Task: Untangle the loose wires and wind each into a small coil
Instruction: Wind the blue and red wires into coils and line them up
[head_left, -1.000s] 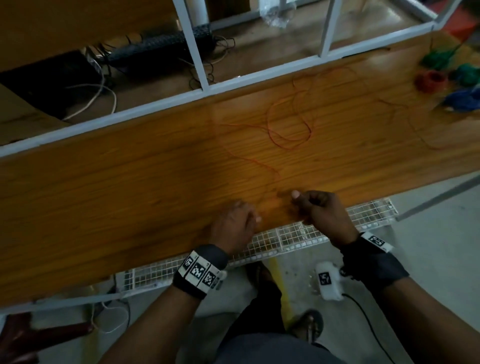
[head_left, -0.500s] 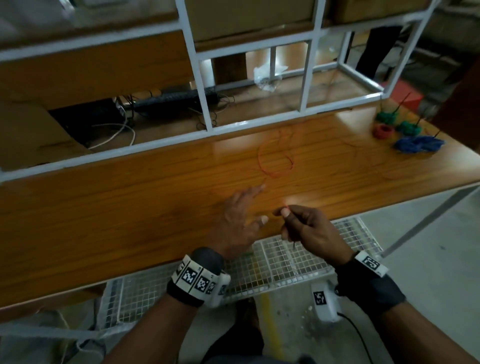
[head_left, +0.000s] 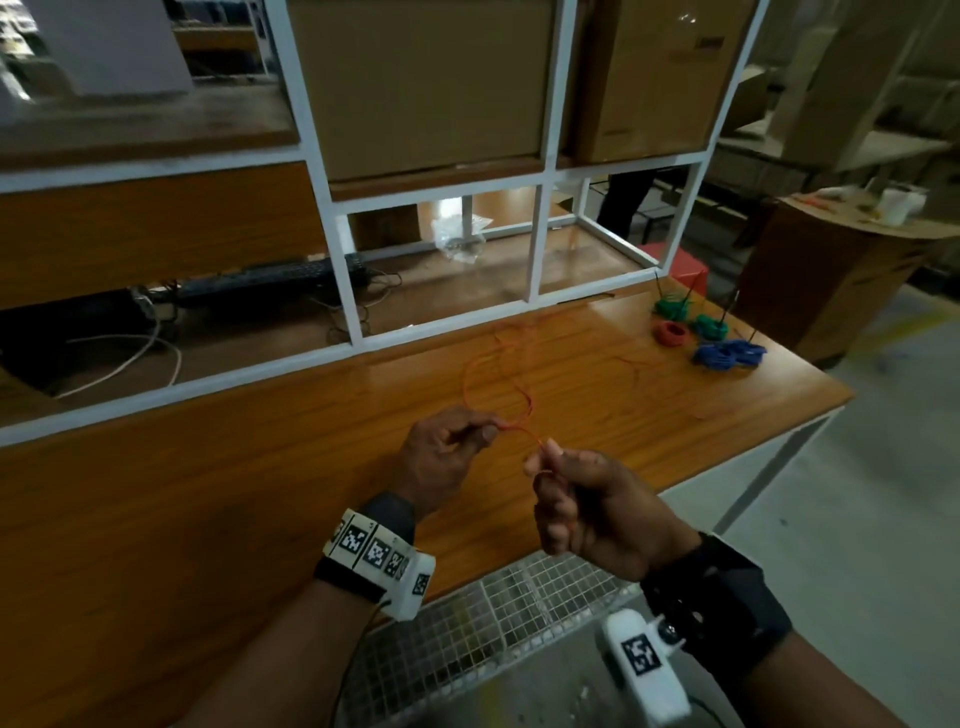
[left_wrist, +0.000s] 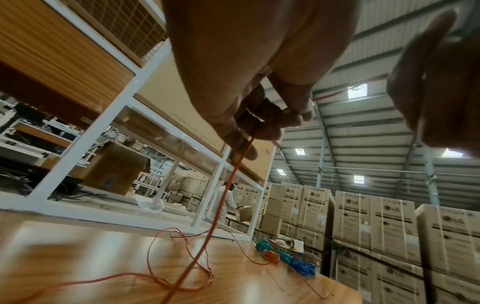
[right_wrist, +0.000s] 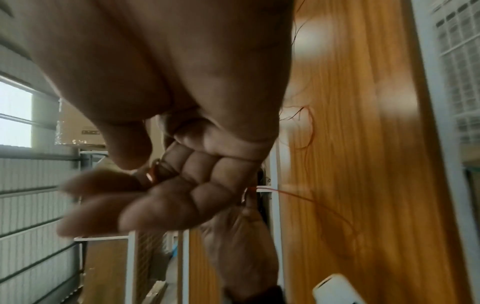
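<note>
From the head view, the left hand (head_left: 441, 457) and right hand (head_left: 587, 504) each pinch the orange wire (head_left: 493, 384) above the table (head_left: 208, 493); winding should start with short, even loops. The left wrist view shows boxes (left_wrist: 389, 222) marked "LG". The right wrist view shows no legible writing.

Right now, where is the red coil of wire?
In the head view, the red coil sits at the table's far right end, between two green coils and beside the blue coils.
</note>
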